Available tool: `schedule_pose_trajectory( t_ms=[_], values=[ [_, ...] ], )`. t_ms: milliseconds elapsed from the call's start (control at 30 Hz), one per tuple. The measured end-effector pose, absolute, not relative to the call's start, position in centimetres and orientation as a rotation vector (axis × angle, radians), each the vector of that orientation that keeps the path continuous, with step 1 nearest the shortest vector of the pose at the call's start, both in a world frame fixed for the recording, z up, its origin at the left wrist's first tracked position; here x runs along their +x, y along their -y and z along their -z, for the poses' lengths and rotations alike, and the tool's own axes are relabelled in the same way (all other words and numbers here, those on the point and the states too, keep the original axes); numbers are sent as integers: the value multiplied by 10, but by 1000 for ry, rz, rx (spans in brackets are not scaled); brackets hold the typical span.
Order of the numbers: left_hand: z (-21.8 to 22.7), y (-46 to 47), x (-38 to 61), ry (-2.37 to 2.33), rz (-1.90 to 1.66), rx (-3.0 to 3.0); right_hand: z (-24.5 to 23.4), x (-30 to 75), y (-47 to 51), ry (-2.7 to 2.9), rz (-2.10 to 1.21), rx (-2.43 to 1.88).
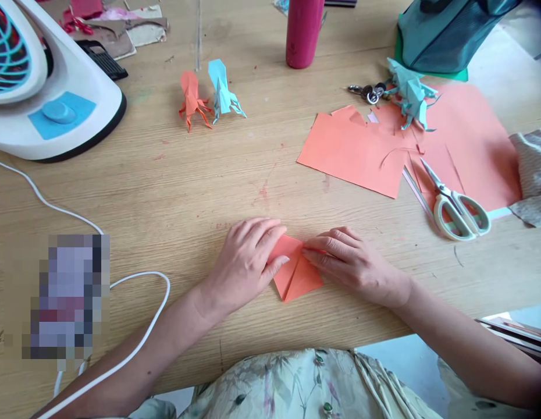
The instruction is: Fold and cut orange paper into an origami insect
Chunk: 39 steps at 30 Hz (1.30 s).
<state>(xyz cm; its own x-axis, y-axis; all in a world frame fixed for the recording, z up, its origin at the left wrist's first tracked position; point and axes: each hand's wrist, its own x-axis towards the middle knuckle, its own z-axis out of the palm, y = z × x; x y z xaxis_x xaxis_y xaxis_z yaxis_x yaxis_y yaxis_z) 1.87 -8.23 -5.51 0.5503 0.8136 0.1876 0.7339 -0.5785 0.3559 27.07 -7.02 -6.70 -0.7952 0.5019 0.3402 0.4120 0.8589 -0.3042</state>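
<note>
Just beyond the floral top [292, 387], a small folded orange paper [306, 278] lies on the wooden table [235, 180] with its creased point toward the person, the left hand [248, 256] resting over its left side with the thumb on top, though I cannot tell whether it pinches or only presses, while the right hand [355, 265] grasps the right corner with bunched fingertips. Farther off to the right, white-handled scissors [445, 191] lie near a cut orange sheet [349, 154]. Beyond stand orange [191, 93] and light-blue [221, 87] paper figures side by side, then a magenta bottle [303, 32].
</note>
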Motion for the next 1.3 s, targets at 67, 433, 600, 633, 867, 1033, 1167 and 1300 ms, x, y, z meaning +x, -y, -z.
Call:
schedule_pose_trajectory(
  t_ms=[67, 433, 600, 633, 867, 1033, 1167, 1300],
  values=[
    [52, 79, 24, -1422, -349, 2571, 67, 271, 71, 2634, -266, -648],
    [24, 57, 52, -1600, 246, 2537, 67, 266, 79, 2660, -107, -662],
    [16, 47, 53, -1492, 299, 2464, 67, 268, 81, 2666, -96, -652],
    [15, 45, 54, -1479, 311, 2438, 67, 268, 81, 2665, -102, -653],
    [15, 40, 60, -1433, 372, 2325, 66, 267, 82, 2642, -126, -652],
    [18, 39, 57, -1481, 361, 2340, 67, 267, 83, 2647, -157, -682],
    [22, 36, 50, -1456, 307, 2325, 67, 267, 83, 2680, -218, -715],
    [24, 34, 44, -1445, 259, 2276, 67, 268, 85, 2736, -211, -728]
  ],
)
